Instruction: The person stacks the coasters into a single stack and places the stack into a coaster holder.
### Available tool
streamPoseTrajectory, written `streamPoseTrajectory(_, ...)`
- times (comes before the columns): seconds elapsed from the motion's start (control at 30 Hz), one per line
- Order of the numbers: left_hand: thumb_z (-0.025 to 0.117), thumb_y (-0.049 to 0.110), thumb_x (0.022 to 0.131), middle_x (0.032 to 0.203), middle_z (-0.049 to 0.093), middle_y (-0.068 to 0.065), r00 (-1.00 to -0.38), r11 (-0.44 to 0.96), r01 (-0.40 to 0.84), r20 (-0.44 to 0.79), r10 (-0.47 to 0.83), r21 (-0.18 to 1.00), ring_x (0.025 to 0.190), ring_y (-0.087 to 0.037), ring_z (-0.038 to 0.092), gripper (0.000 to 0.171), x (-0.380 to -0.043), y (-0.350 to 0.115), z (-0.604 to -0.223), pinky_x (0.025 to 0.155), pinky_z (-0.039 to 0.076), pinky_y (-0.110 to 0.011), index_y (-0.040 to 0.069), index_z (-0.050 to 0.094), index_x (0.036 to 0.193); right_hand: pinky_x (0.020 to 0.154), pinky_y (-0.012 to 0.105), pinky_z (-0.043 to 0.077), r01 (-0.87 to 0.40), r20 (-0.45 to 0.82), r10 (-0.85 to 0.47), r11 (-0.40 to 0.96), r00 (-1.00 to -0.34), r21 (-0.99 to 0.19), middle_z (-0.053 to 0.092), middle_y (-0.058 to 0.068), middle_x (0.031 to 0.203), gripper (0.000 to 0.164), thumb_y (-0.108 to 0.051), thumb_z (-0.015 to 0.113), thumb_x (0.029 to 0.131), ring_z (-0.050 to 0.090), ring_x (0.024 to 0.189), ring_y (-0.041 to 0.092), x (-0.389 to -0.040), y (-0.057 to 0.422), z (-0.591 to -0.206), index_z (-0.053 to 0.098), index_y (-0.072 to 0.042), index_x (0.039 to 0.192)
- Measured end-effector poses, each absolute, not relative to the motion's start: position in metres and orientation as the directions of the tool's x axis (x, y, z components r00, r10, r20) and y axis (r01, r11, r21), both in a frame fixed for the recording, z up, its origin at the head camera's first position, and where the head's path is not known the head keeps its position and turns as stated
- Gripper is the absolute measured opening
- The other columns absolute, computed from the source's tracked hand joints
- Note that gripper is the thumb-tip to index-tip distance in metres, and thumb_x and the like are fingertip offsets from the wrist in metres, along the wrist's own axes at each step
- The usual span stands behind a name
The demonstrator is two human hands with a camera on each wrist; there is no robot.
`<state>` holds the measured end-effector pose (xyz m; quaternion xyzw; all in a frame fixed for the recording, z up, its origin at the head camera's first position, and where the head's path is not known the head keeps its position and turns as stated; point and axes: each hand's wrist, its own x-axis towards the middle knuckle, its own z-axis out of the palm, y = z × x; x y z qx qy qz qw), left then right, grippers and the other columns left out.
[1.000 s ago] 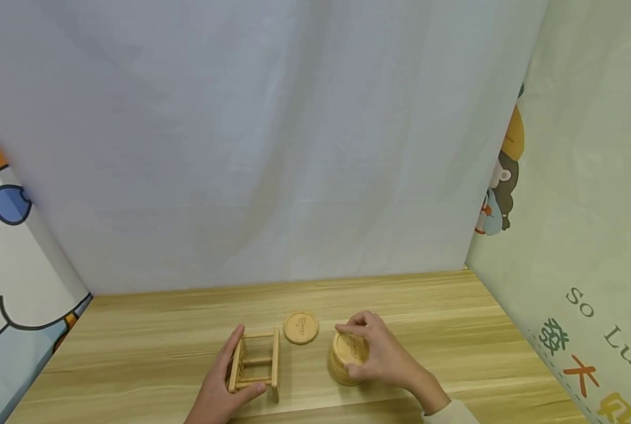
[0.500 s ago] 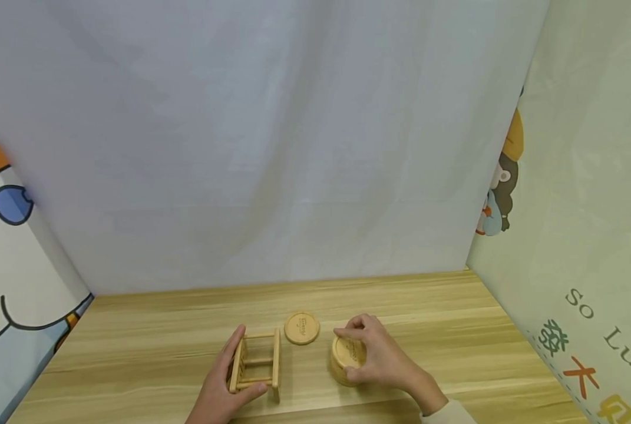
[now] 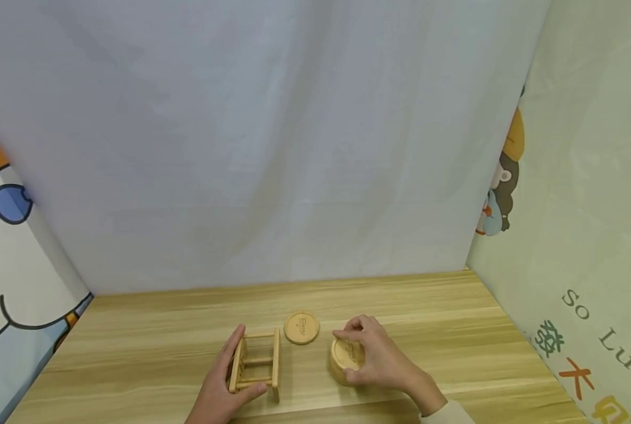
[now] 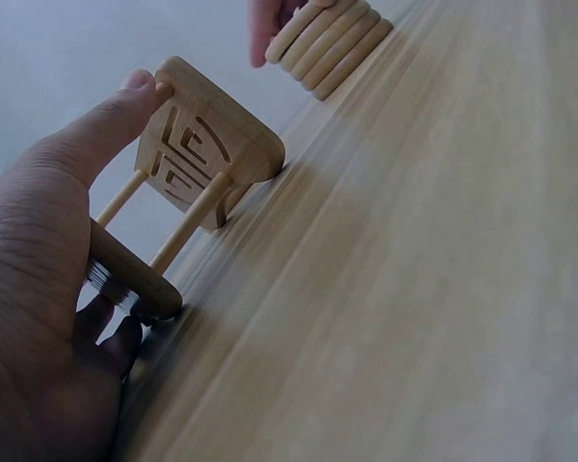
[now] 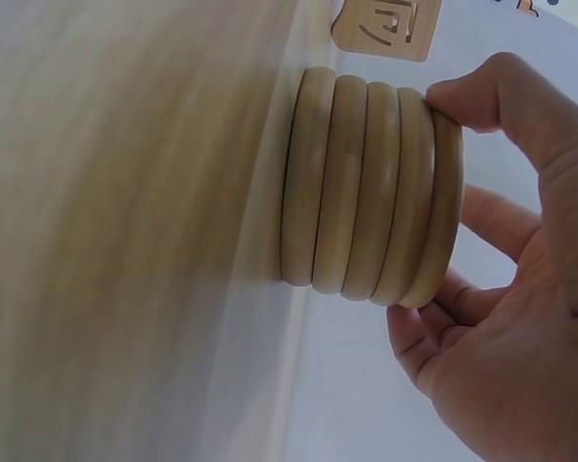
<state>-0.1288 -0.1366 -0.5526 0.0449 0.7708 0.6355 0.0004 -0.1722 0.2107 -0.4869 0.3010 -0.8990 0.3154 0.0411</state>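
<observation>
A wooden coaster holder (image 3: 276, 362), with slatted sides joined by thin dowels, stands on the table, and my left hand (image 3: 217, 386) grips its left side, thumb along the near edge. Farther right, my right hand (image 3: 381, 356) pinches the top coaster (image 3: 345, 352) of a stack of round wooden coasters between thumb and fingers. The right wrist view shows several coasters in the stack (image 5: 345, 183), lying face to face, with the thumb at the rim of the outermost one. One loose coaster (image 3: 301, 328) lies flat between holder and stack, a little behind them.
The wood-grain table (image 3: 188, 318) ends at a pale hanging cloth (image 3: 294, 176) behind. A printed sheet (image 3: 580, 235) with lettering and cartoon figures hangs along the right, and another printed sheet (image 3: 18, 259) along the left.
The top coaster has shifted slightly left and nearer with my right hand, and now sits more evenly over the stack. My left hand and the coaster holder have stayed put.
</observation>
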Motion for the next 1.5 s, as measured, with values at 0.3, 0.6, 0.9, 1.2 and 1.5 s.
streamPoseTrajectory(0.3,0.097,0.021,0.089,0.176,0.031,-0.025,-0.996,0.185,0.074,0.062,0.07,0.98,0.135,-0.043,0.06,0.114,-0.1291,-0.1348,-0.5506,0.091,0.06,-0.034,0.03,0.027,0.178,0.102,0.041,0.05,-0.558,0.246,-0.517,0.625,-0.82,-0.545,0.059,-0.003,0.125,0.068,-0.012,0.09,0.073,0.05,0.117,0.019,-0.1714,0.2128,-0.4833,0.078,-0.005,0.139)
streamPoseTrajectory(0.6,0.096,0.021,0.089,0.176,0.031,-0.026,-0.996,0.185,0.073,0.061,0.07,0.98,0.135,-0.043,0.06,0.114,-0.13,-0.1351,-0.5521,0.09,0.061,-0.033,0.029,0.026,0.179,0.102,0.042,0.049,-0.563,0.231,-0.531,0.634,-0.815,-0.531,0.059,-0.005,0.128,0.067,-0.013,0.09,0.076,0.049,0.117,0.018,-0.1721,0.2132,-0.4822,0.077,-0.006,0.141)
streamPoseTrajectory(0.9,0.096,0.02,0.089,0.175,0.031,-0.026,-0.995,0.177,0.08,0.068,0.074,0.981,0.134,-0.043,0.061,0.113,-0.1301,-0.1355,-0.5525,0.089,0.061,-0.034,0.028,0.026,0.179,0.104,0.049,0.051,-0.576,0.236,-0.538,0.648,-0.809,-0.498,0.061,0.0,0.134,0.073,-0.024,0.097,0.077,0.053,0.122,0.022,-0.172,0.2132,-0.4831,0.075,-0.013,0.146)
streamPoseTrajectory(1.2,0.096,0.019,0.089,0.171,0.036,-0.028,-0.996,0.172,0.066,0.055,0.068,0.983,0.129,-0.04,0.064,0.114,-0.1305,-0.1357,-0.5537,0.088,0.061,-0.034,0.028,0.027,0.179,0.104,0.054,0.051,-0.579,0.248,-0.534,0.644,-0.808,-0.5,0.062,0.001,0.137,0.075,-0.033,0.1,0.079,0.055,0.126,0.025,-0.1717,0.2145,-0.485,0.074,-0.016,0.147)
streamPoseTrajectory(1.5,0.096,0.02,0.089,0.172,0.036,-0.028,-0.996,0.167,0.059,0.048,0.071,0.984,0.129,-0.039,0.064,0.114,-0.1311,-0.136,-0.5548,0.088,0.061,-0.035,0.03,0.027,0.178,0.104,0.054,0.05,-0.612,0.311,-0.529,0.644,-0.79,-0.459,0.065,0.002,0.136,0.071,-0.033,0.097,0.081,0.058,0.125,0.025,-0.176,0.2094,-0.4842,0.074,-0.015,0.146)
